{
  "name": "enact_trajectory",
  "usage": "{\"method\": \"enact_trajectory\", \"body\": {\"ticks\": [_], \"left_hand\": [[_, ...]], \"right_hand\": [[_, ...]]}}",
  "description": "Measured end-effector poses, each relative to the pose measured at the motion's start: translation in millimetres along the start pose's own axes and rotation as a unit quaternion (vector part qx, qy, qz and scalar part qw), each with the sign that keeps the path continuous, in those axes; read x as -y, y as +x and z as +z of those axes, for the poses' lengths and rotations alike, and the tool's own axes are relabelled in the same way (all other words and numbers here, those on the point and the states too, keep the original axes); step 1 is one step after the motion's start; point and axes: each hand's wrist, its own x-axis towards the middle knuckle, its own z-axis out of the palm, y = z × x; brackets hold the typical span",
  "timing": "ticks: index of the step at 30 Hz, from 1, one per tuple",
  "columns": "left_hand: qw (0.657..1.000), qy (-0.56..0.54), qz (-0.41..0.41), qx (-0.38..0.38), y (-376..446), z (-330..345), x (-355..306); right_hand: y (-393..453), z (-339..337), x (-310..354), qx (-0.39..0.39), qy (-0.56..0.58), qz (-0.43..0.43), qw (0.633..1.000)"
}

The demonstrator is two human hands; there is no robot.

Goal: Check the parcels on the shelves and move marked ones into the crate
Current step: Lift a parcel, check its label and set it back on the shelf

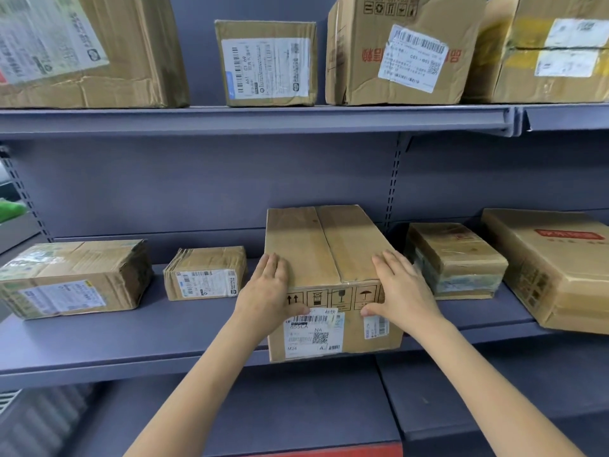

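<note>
At your far left edge sits a blurred green thing. A grey back panel with a slotted upright runs behind. Nearest you, low down, a red strip; lower left, a ribbed grey surface.

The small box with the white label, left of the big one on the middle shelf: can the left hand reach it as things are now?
Probably yes. The small box stands apart from its neighbours, with bare shelf before it, and the left hand is just beside it. That hand now grips the big box, so it must let go first.

Two grey shelves, five cardboard parcels below, four above.
</note>
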Motion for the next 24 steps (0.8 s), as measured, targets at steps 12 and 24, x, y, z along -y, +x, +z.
{"method": "enact_trajectory", "body": {"ticks": [12, 24], "left_hand": [[0.868, -0.444, -0.156, -0.159, -40, 69, 3], [0.867, -0.432, -0.209, -0.133, -51, 101, 6]], "right_hand": [[-41, 52, -13, -0.121, 0.375, 0.101, 0.913], [-44, 84, -39, 0.052, 0.498, 0.223, 0.837]]}}
